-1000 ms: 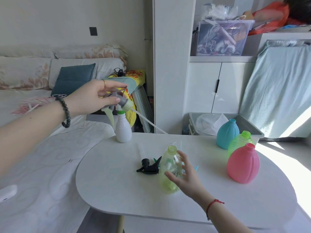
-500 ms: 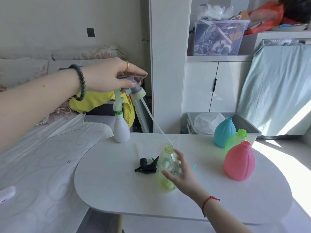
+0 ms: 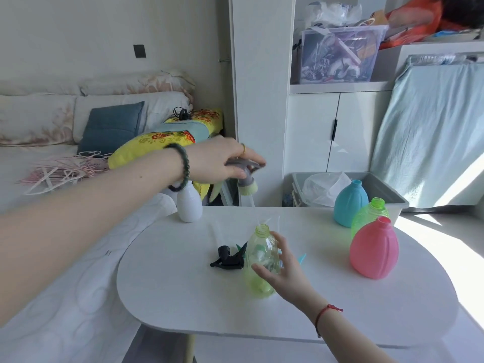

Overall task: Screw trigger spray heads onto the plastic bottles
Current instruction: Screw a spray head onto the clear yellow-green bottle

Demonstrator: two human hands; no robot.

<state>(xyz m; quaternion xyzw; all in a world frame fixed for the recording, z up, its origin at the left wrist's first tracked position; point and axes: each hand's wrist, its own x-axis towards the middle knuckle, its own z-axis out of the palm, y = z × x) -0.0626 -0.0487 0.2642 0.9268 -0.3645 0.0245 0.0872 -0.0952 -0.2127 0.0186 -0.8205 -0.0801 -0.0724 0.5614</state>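
Note:
My left hand (image 3: 222, 163) grips a grey trigger spray head (image 3: 245, 179) with a pale green collar, held in the air above the table; its thin clear tube hangs down towards the open neck of a clear yellow-green bottle (image 3: 260, 260). That bottle stands upright mid-table, and my right hand (image 3: 281, 271) is wrapped around its right side. A black spray head (image 3: 226, 258) lies just left of the bottle, and a teal one (image 3: 301, 258) peeks out behind my right hand. A white bottle (image 3: 189, 205) stands at the table's far left.
A blue bottle (image 3: 349, 206), a green bottle (image 3: 369, 214) and a pink bottle (image 3: 374, 248) stand open-necked at the right of the white table (image 3: 183, 297). A grey bin (image 3: 387, 192) sits behind the table. The bed (image 3: 65, 297) lies to the left.
My left hand has carried the grey spray head from beside the white bottle rightwards and down, over the yellow-green bottle. My right hand has stayed on that bottle.

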